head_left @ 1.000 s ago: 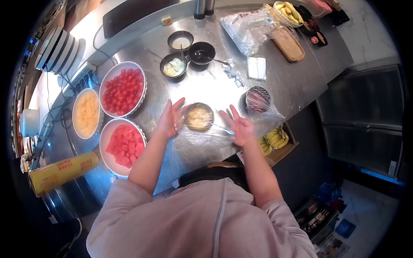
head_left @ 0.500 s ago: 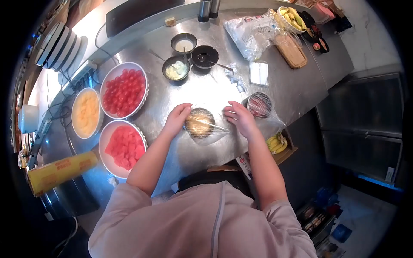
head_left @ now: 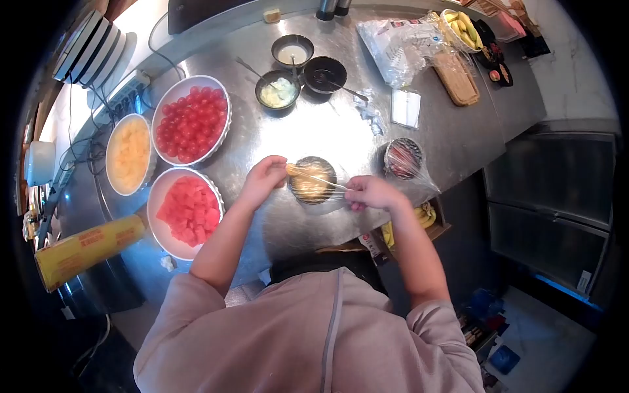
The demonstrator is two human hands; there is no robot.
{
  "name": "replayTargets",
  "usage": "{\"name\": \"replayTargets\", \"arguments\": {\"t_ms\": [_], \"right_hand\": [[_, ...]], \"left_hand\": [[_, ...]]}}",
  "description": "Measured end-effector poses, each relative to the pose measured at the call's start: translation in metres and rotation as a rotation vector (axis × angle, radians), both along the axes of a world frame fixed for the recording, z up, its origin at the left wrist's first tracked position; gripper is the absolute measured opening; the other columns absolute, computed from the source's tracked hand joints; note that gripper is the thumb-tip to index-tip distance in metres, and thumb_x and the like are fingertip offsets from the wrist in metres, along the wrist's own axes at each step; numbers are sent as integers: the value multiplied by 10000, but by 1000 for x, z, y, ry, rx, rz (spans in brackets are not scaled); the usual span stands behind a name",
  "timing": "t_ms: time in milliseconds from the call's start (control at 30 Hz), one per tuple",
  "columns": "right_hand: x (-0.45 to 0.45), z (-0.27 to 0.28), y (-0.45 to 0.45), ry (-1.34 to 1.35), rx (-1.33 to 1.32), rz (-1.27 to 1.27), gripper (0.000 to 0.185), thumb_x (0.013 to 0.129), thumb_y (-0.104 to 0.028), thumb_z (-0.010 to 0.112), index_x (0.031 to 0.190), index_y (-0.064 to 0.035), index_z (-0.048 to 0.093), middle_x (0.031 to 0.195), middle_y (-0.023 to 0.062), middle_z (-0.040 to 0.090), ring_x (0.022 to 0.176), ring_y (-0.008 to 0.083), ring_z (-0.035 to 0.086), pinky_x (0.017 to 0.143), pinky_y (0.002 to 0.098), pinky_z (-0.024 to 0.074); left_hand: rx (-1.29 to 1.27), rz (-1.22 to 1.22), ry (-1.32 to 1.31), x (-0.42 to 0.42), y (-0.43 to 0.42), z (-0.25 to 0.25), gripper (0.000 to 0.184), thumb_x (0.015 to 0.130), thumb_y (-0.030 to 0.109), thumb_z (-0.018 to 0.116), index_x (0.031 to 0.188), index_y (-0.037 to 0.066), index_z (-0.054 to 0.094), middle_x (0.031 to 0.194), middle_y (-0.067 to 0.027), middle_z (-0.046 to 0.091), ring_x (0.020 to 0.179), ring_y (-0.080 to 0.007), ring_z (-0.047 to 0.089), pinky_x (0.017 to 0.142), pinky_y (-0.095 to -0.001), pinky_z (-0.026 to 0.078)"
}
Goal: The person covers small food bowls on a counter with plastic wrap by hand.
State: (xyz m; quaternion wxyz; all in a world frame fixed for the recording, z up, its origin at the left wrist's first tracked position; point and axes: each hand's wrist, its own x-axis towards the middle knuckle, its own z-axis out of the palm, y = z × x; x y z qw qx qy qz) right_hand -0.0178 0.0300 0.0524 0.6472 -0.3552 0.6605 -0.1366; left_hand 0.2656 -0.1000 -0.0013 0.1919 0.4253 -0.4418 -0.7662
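Wrapped bowl (head_left: 313, 183), blurred print (head_left: 99, 240) on carton (head_left: 88, 253)

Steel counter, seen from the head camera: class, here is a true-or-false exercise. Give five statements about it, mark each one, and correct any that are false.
1. The right hand grips a slender pale item reaching over the film-covered dark bowl. True.
2. The left hand is inside the bowl of cherry tomatoes. False: it is beside the film-covered dark bowl.
3. The white bowl nearest the long yellow box holds bananas. False: it holds red watermelon chunks.
4. The wooden board lies beside a crumpled plastic bag. True.
5. The three small bowls grouped at the back are white. False: they are black.
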Motion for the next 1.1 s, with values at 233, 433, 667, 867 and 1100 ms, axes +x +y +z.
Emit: {"name": "replayTargets", "arguments": {"t_ms": [233, 433, 667, 867, 1100], "right_hand": [[9, 16, 37, 18, -103, -298, 175, 911, -148, 584, 816, -19, 654, 696, 46, 662, 605, 117, 618, 536, 265, 482], [10, 44, 42, 133, -12, -227, 196, 899, -134, 560, 785, 8, 631, 617, 72, 640, 516, 142, 610, 522, 281, 490], [10, 48, 23, 286, -87, -200, 181, 880, -168, 586, 896, -3, 658, 709, 129, 678, 596, 204, 657, 590, 348, 519], [-19, 56, -34, 731, -343, -88, 328, 848, -243, 633, 1087, -20, 668, 962, 204, 688, 936, 331, 665, 827, 397, 519], [-55, -20, -116, 1185, -205, 281, 353, 839, -91, 509, 1151, -22, 660, 1399, 202, 469, 1240, 372, 513, 1021, 479, 438]], "left_hand": [[-289, -82, -26, -6, 14, -9, 480, 810, 75, 707, 1257, 12, 541, 1125, -83, 601, 899, -121, 599, 767, -275, 529], [-401, -229, -153, -15, 18, 2, 641, 761, 111, 756, 1331, 7, 483, 1196, -131, 560, 955, -147, 601, 756, -290, 562], [-423, -307, -176, -16, 25, 11, 1008, 630, 165, 873, 1467, 58, 321, 1339, -133, 461, 1090, -206, 533, 864, -333, 517], [-782, -388, -275, -24, 30, 21, 1222, 552, 246, 915, 1518, 70, 187, 1422, -208, 377, 1309, -378, 421, 1097, -418, 369], [-779, -260, -265, -56, 45, 16, 1189, 590, 256, 897, 1513, 52, 177, 1415, -228, 380, 1289, -376, 436, 1081, -429, 381]]}}
